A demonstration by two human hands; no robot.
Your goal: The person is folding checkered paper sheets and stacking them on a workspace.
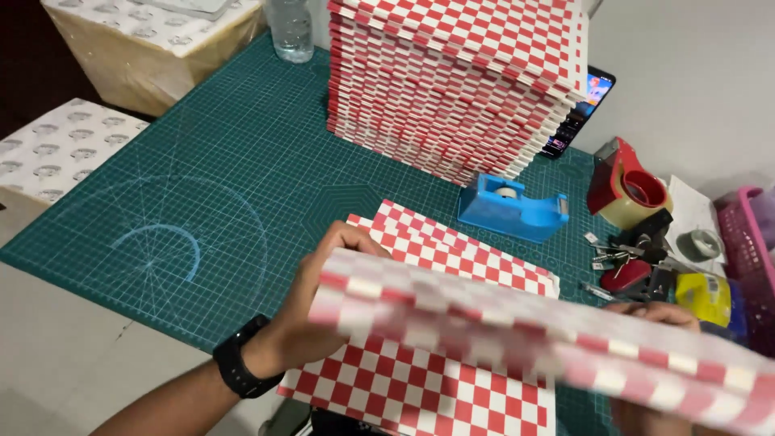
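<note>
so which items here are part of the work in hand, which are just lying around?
In use:
left hand
right hand
checkered sheet held by both
flat sheets under it
tall folded stack

Lying about:
blue tape dispenser
red tape gun
keys
phone
bottle

A black wristwatch (240, 365) with a dark band is worn on the left wrist. The left forearm (173, 404) is left bare, with no sleeve. Little of the right hand (655, 313) is shown.

The red-and-white checked paper sheet (517, 323) looks thin and matt; the dark green gridded cutting mat (242, 161) is smooth, faintly sheened rubbery plastic; the blue plastic tape dispenser (510, 208) is glossy; the clear plastic bottle (289, 31) shines
</note>
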